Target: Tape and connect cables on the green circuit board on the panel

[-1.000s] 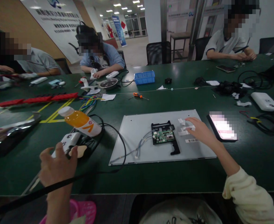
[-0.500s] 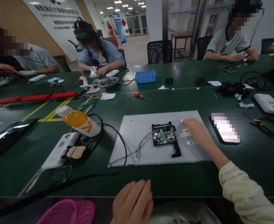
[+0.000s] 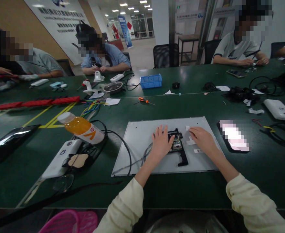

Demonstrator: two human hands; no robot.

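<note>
Head view, panel: the grey panel lay flat on the green table, right in front of the person.
Board: the circuit board sat in its black frame on the panel, around the middle, partly under the left hand.
Left hand: the left hand was spread, fingers fanned over the board and frame; couldn't tell how hard it bore down, if at all.
Right hand: the right hand had its fingers drawn together at the small white label, right of the frame; couldn't tell whether they pinched its edge or just touched it.
Stickers: a pale strip lay just below that label, with the barcode sticker lower still.
Handling: my read, fingertip work on the label called for a low, slow pull from one corner; thin film would likely tear if yanked.
Bracing: steadying looked better on the frame or bare panel than on board parts.
Leads: the thin grey leads ran out left of the board, near the left wrist; worth not snagging.
Cord: a black cord crossed the panel's left side, another catch risk.
Phone: the phone lay just right of the panel, clear of the fingers.
</note>
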